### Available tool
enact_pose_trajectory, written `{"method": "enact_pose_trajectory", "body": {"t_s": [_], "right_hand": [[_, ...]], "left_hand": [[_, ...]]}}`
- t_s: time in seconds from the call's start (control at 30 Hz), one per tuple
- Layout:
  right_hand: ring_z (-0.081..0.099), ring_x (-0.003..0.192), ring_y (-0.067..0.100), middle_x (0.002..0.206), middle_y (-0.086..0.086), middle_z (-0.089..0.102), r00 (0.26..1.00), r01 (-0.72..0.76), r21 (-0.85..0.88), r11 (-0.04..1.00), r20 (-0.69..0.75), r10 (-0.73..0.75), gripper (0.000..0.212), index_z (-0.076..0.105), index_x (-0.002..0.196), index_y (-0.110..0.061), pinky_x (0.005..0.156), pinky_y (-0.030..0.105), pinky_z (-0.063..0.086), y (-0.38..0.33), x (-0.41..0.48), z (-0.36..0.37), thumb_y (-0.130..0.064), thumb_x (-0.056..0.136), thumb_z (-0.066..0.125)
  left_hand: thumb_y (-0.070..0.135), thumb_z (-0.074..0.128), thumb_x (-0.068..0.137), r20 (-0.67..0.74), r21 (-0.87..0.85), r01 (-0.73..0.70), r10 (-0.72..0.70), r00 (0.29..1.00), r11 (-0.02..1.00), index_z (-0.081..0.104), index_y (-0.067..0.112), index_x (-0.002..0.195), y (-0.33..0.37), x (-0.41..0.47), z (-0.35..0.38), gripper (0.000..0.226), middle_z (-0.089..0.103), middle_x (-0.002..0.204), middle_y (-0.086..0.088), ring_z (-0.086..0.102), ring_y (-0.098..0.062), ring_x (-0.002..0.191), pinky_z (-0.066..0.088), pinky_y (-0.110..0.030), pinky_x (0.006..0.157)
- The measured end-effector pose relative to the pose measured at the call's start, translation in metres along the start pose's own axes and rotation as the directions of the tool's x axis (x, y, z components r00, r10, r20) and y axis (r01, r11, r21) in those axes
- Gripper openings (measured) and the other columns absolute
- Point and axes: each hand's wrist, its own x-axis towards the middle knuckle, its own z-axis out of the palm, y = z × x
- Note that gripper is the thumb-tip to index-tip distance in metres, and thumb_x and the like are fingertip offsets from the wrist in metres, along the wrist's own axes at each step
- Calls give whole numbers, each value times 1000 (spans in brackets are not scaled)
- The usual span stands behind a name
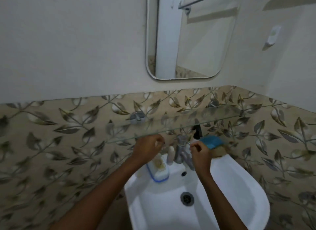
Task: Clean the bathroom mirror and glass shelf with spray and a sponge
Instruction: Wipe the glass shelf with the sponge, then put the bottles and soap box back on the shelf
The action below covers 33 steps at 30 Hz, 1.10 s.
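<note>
Both fists sit just under the glass shelf [179,121]: my left hand [148,148] and right hand [200,152] are curled, gripping nothing I can see. The sponge [212,141] lies just beyond my right hand, beside the tap [182,150]; the mirror [188,33] hangs above.

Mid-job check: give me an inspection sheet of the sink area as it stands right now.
Surface: glass shelf mounted on leaf-patterned tile, with the white sink below it.
Job's things: mirror on the wall above; blue sponge and black-topped spray bottle at the sink's back, right of the tap.
Clutter: blue-rimmed soap dish and small white bottle, left of the tap.
Hands: left hand and right hand over the sink, either side of the tap, fingers curled; too blurred to tell whether they hold anything.
Cables: nothing seen.
Surroundings: white walls; wall soap holder at right; towel rail reflected in the mirror.
</note>
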Motion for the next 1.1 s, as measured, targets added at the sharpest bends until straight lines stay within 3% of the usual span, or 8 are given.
{"method": "enact_pose_trajectory", "body": {"t_s": [0.17, 0.3, 0.4, 0.5, 0.63, 0.77, 0.97, 1.1], "right_hand": [[59, 75, 30, 80, 24, 65, 965, 64, -126, 990, 261, -30, 16, 63, 81, 11, 67, 38, 45, -9, -15, 42, 3, 86, 50], [54, 73, 22, 67, 5, 54, 914, 52, -197, 979, 404, 33, 29, 48, 63, -20, 57, 28, 36, 0, -27, 58, 1, 83, 50], [56, 96, 25, 98, 11, 59, 844, 19, -326, 945, 512, 160, 13, 58, 97, -11, 72, 25, 41, 12, -34, 71, -8, 84, 58], [50, 119, 31, 127, 13, 52, 826, 29, -440, 897, 516, 226, 49, 50, 126, -11, 93, 35, 46, 28, -42, 86, -22, 80, 63], [34, 129, 35, 141, 13, 30, 813, 23, -558, 830, 493, 309, 73, 27, 140, -17, 101, 38, 36, 25, -56, 93, -32, 81, 66], [34, 127, 35, 142, 15, 29, 819, 13, -569, 822, 478, 318, 87, 16, 145, -17, 100, 40, 38, 35, -63, 103, -37, 78, 69], [40, 125, 30, 138, 12, 36, 875, -16, -597, 802, 379, 300, 87, 15, 145, -18, 95, 37, 44, 48, -62, 113, -42, 79, 67], [50, 117, 29, 125, 10, 51, 899, -44, -517, 855, 353, 260, 74, 38, 134, -19, 88, 38, 50, 50, -59, 110, -42, 72, 71]], "left_hand": [[25, 63, 83, 43, 130, 148, -154, 987, 980, 62, 18, 118, -51, -15, -4, 36, 62, 125, -4, 57, -23, 114, 45, -32, 92], [33, 73, 74, 115, 114, 292, -305, 945, 950, 47, 20, 134, -85, -25, 13, 66, 49, 138, -6, 47, -25, 125, 40, -37, 101], [23, 79, 70, 167, -49, 371, -358, 919, 927, 34, 17, 142, -98, -28, 25, 85, 42, 143, -9, 44, -25, 128, 39, -33, 102], [11, 79, 69, 166, -111, 414, -394, 904, 904, 31, 11, 143, -103, -34, 38, 89, 46, 140, -12, 45, -25, 126, 37, -29, 97], [4, 76, 70, 91, -218, 449, -440, 893, 867, 49, 8, 129, -101, -41, 52, 65, 58, 125, -5, 55, -21, 114, 37, -21, 81], [17, 69, 65, 66, -221, 432, -428, 901, 874, 64, 19, 110, -97, -41, 61, 45, 64, 104, 5, 60, -14, 99, 44, -20, 75], [20, 51, 66, 1, -292, 445, -465, 885, 847, 66, 20, 80, -101, -40, 69, 20, 68, 84, 1, 65, -22, 83, 51, -34, 71], [27, 51, 65, -6, -278, 335, -350, 937, 900, 63, 23, 74, -76, -46, 51, 16, 66, 78, 2, 66, -21, 82, 46, -28, 66]]}}
